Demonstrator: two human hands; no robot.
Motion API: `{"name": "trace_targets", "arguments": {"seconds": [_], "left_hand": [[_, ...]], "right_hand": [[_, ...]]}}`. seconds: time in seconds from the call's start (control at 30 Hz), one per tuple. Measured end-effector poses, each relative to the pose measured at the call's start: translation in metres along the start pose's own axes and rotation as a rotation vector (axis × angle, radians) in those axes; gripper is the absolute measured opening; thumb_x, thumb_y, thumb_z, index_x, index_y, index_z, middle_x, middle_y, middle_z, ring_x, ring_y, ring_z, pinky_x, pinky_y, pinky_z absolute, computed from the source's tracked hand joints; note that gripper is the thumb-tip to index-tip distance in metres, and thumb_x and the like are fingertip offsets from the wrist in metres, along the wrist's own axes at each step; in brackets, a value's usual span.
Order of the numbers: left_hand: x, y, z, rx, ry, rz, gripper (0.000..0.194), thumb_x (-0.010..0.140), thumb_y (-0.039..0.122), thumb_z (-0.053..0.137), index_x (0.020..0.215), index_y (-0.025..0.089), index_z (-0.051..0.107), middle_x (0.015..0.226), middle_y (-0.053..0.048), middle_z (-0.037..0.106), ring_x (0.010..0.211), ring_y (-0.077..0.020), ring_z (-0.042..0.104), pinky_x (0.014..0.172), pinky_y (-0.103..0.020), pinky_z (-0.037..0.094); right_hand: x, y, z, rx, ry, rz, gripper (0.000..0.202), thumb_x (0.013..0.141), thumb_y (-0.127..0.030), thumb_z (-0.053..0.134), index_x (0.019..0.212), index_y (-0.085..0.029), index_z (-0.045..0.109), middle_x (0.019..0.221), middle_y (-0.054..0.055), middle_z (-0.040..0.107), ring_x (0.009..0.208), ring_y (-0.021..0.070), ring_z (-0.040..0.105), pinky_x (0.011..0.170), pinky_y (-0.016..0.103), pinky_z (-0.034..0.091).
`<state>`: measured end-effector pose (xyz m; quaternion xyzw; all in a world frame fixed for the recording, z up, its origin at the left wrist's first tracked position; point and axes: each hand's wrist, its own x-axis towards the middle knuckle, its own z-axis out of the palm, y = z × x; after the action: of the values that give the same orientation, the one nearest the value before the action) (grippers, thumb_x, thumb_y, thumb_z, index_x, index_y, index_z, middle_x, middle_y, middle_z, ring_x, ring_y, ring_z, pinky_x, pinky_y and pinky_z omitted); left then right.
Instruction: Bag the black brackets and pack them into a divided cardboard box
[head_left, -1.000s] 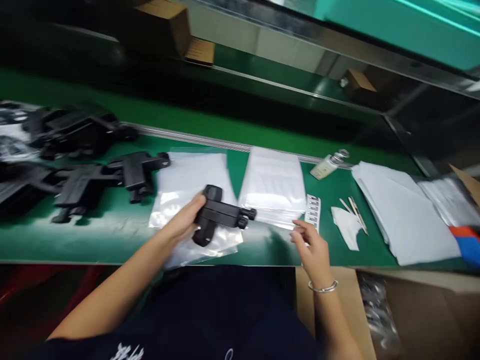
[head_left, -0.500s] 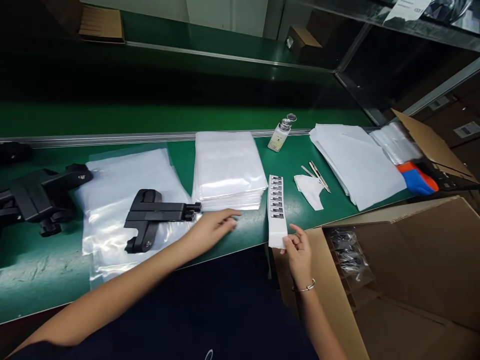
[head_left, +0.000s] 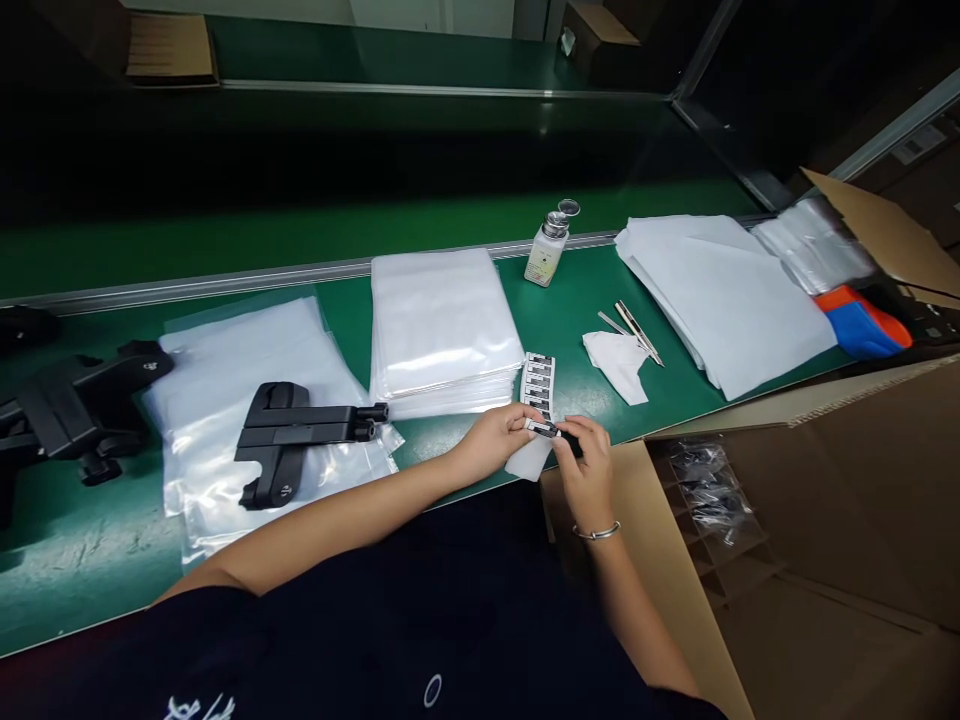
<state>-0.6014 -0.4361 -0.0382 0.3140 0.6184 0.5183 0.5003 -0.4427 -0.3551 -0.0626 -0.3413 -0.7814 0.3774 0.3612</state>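
A small label (head_left: pixel 541 428) lies pinched between the fingertips of 2 hands, the left hand (head_left: pixel 491 442) at its left end, the right hand (head_left: pixel 587 468) at its right. They partly cover the label strip (head_left: pixel 538 376) beneath. Beside that sits a bag stack (head_left: pixel 446 318); farther left, a black bracket (head_left: pixel 289 432); rightward, a white cloth (head_left: pixel 617 362).

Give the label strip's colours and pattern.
The label strip is white with black printed blocks, seen in the head view.

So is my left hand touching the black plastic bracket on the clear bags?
Apart. The head view shows a strip of green bench between the left hand and the black plastic bracket.
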Motion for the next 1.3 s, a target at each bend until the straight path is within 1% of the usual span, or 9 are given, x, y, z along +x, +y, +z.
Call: {"name": "trace_targets", "arguments": {"seconds": [0.1, 0.2, 0.3, 0.4, 0.5, 0.63, 0.8, 0.97, 1.3], "left_hand": [[0.005, -0.005, 0.002, 0.039, 0.004, 0.007, 0.023, 0.076, 0.021, 0.061, 0.098, 0.017, 0.062, 0.074, 0.0, 0.064, 0.068, -0.0152, 0.06, 0.065, -0.026, 0.044], [0.004, -0.006, 0.006, -0.016, -0.116, 0.073, 0.067, 0.069, 0.017, 0.068, 0.132, 0.018, 0.046, 0.114, -0.011, 0.067, 0.102, -0.0228, 0.064, 0.088, -0.033, 0.047], [-0.019, 0.007, -0.008, 0.184, -0.145, 0.144, 0.105, 0.068, 0.021, 0.073, 0.153, 0.022, 0.011, 0.145, -0.018, 0.047, 0.127, -0.0299, 0.052, 0.103, -0.042, 0.041], [-0.062, 0.033, -0.066, 0.566, 0.012, 0.104, 0.077, 0.081, 0.034, 0.063, 0.15, 0.024, 0.031, 0.138, -0.014, 0.056, 0.125, -0.0337, 0.054, 0.104, -0.048, 0.04], [-0.117, 0.045, -0.157, 0.822, 0.351, 0.131, 0.044, 0.092, 0.041, 0.044, 0.13, 0.025, 0.06, 0.131, -0.006, 0.062, 0.127, -0.029, 0.052, 0.111, -0.046, 0.033], [-0.173, 0.016, -0.234, 0.926, 0.475, 0.054, 0.055, 0.094, 0.047, 0.039, 0.142, 0.021, 0.046, 0.154, -0.006, 0.037, 0.146, -0.029, 0.023, 0.119, -0.048, 0.017], [-0.179, -0.028, -0.196, 0.914, 0.573, 0.004, 0.06, 0.098, 0.036, 0.025, 0.154, 0.019, 0.014, 0.162, -0.008, 0.007, 0.149, -0.0277, 0.008, 0.119, -0.053, 0.014], [-0.176, -0.034, -0.149, 0.973, 0.706, 0.005, 0.059, 0.097, 0.025, 0.028, 0.154, 0.019, 0.014, 0.161, -0.011, 0.014, 0.149, -0.0285, 0.009, 0.117, -0.058, 0.013], [-0.179, -0.034, -0.148, 0.959, 0.709, 0.053, 0.058, 0.096, 0.022, 0.032, 0.152, 0.013, 0.021, 0.16, -0.014, 0.019, 0.149, -0.0286, 0.012, 0.117, -0.055, 0.018]], "right_hand": [[-0.004, -0.001, 0.003, -0.173, 0.067, -0.143, 0.011, 0.085, -0.034, 0.062, 0.086, -0.029, 0.073, 0.101, 0.005, 0.067, 0.104, 0.0258, 0.058, 0.107, 0.056, 0.033], [-0.012, -0.009, -0.002, -0.211, 0.16, -0.284, 0.007, 0.081, -0.035, 0.066, 0.079, -0.032, 0.073, 0.095, 0.002, 0.068, 0.102, 0.0262, 0.059, 0.114, 0.058, 0.019], [-0.009, -0.021, -0.008, -0.018, 0.128, -0.254, 0.018, 0.087, -0.036, 0.058, 0.098, -0.031, 0.071, 0.108, 0.005, 0.066, 0.109, 0.0261, 0.058, 0.109, 0.055, 0.033], [0.004, -0.027, -0.006, 0.158, -0.001, -0.095, 0.025, 0.091, -0.035, 0.053, 0.108, -0.025, 0.067, 0.12, 0.009, 0.061, 0.115, 0.0258, 0.056, 0.104, 0.052, 0.039], [0.019, -0.028, 0.01, 0.315, -0.005, 0.036, 0.022, 0.09, -0.037, 0.056, 0.095, -0.019, 0.068, 0.119, 0.011, 0.062, 0.114, 0.0266, 0.056, 0.105, 0.055, 0.036], [0.038, -0.052, 0.05, 0.55, -0.108, 0.119, 0.023, 0.085, -0.039, 0.062, 0.082, -0.017, 0.067, 0.118, 0.012, 0.064, 0.118, 0.0294, 0.055, 0.108, 0.058, 0.032], [0.039, -0.12, 0.12, 0.409, -0.556, -0.026, 0.022, 0.084, -0.041, 0.061, 0.077, -0.021, 0.067, 0.124, 0.009, 0.063, 0.13, 0.029, 0.045, 0.111, 0.053, 0.028], [0.023, -0.149, 0.176, 0.241, -0.706, -0.083, 0.024, 0.082, -0.039, 0.058, 0.066, -0.022, 0.061, 0.114, 0.008, 0.066, 0.124, 0.0278, 0.048, 0.109, 0.052, 0.029], [0.019, -0.156, 0.184, 0.09, -0.732, -0.157, 0.021, 0.08, -0.033, 0.057, 0.063, -0.021, 0.06, 0.105, 0.009, 0.065, 0.108, 0.0261, 0.055, 0.099, 0.047, 0.034]]}}
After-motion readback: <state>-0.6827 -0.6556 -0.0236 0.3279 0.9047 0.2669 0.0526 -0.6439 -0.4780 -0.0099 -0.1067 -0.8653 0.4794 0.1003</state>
